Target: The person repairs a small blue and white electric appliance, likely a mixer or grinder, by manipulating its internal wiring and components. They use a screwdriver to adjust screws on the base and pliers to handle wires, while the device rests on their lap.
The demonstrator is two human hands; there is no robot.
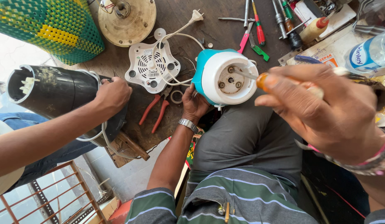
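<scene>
Head view: teal-and-white appliance base (223, 76) on its side at the workbench (176, 25) edge, underside up

Left hand (195, 103) grips the base's lower rim; right hand (325, 110) is closed on a screwdriver (258, 78), handle mostly hidden, tip on the base's centre. One co-worker's hand (112, 94) left of the base holds a black housing (55, 93), partly cut off. One red pliers (156, 110), one white vented cover (153, 66) left of the base

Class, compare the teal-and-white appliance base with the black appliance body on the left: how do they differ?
The teal-and-white base is smaller and steadied by the wearer's left hand; the black body is larger, dark and gripped by another person's hand. A screwdriver in the right hand meets only the teal one. Both lie tipped sideways.
</scene>
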